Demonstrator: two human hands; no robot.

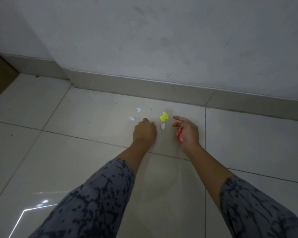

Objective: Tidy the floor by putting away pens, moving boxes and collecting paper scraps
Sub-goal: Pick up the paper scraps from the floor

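Note:
Small paper scraps lie on the pale tiled floor near the wall. My left hand (145, 130) is down on the tile, its fingers curled over a small yellow scrap (151, 121) that peeks out at the fingertips. A larger yellow scrap (164, 116) lies between my hands, with a white scrap (163, 126) just below it. Two more white scraps (132, 118) (138, 110) lie to the left of my left hand. My right hand (187, 130) hovers beside them, holding a pink scrap (180, 135) against the palm with its forefinger stretched out.
The white wall and its skirting (162, 86) run close behind the scraps. A brown box or door edge (0, 78) stands at the far left. Bare tile (248, 143) lies to the right and in front.

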